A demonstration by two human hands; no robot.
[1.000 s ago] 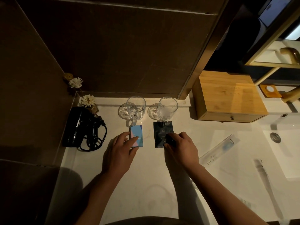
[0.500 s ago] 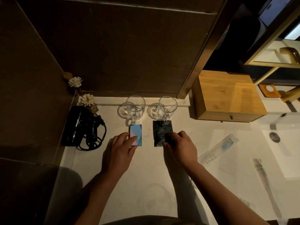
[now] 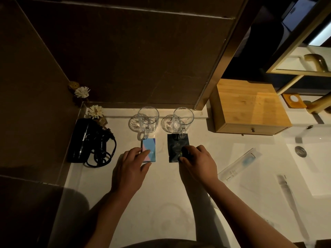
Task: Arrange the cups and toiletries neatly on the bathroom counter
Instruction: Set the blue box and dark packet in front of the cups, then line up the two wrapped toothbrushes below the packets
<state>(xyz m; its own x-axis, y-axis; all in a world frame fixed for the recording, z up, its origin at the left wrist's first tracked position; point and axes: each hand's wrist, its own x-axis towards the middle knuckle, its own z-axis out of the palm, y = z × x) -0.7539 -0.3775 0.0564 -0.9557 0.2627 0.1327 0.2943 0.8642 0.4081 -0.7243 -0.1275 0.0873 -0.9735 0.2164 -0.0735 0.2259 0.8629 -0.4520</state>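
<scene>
Two clear glass mugs, the left glass mug [image 3: 148, 119] and the right glass mug [image 3: 182, 119], stand side by side on glass coasters at the back of the white counter [image 3: 161, 203]. In front of the left mug lies a small blue and pink box [image 3: 150, 149]; my left hand [image 3: 131, 167] grips its near end with thumb and fingers. In front of the right mug lies a dark sachet [image 3: 177, 148]; my right hand [image 3: 198, 161] pinches its near right corner. Both items lie flat on the counter.
A black hair dryer [image 3: 86, 140] with coiled cord lies at the left beside a flower diffuser [image 3: 95, 112]. A wooden drawer box [image 3: 250, 108] stands at the right. A packaged toothbrush [image 3: 240, 164] and another long packet [image 3: 286, 187] lie near the sink [image 3: 308, 158].
Both hands stay on their items; the box and sachet have barely shifted, perhaps slightly toward the mugs.
</scene>
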